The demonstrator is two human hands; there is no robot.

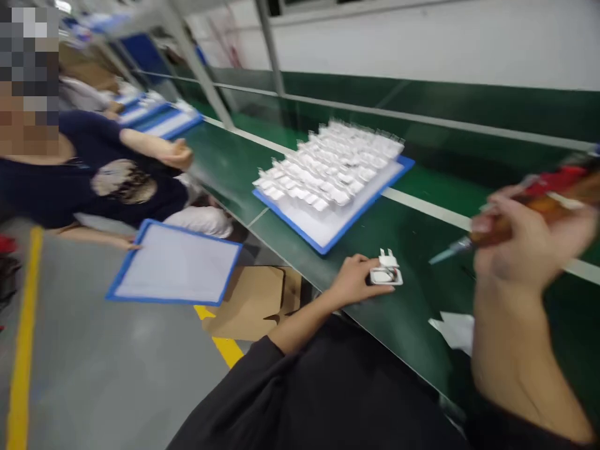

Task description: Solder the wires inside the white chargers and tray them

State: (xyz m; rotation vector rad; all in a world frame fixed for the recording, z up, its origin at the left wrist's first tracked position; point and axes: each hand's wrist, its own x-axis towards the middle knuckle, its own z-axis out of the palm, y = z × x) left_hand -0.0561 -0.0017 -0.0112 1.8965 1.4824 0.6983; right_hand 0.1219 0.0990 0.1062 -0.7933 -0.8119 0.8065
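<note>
My left hand (359,279) rests on the green belt (225,165) with its fingers closed on a small white plug part (387,270) whose prongs point up. My right hand (525,240) is raised at the right, blurred by motion, and grips a tool with a brown and red handle (539,200) and a thin metal tip (445,253) aimed left toward the plug part. A blue-edged white tray (337,225) holding several white plug parts (332,165) lies on the belt just beyond my left hand.
A seated person in a dark shirt (94,175) at the left holds an empty blue-edged tray (175,262) over the floor. More trays (159,119) lie farther along the belt. A white scrap (454,328) lies by my right forearm. Cardboard (253,300) is on the floor.
</note>
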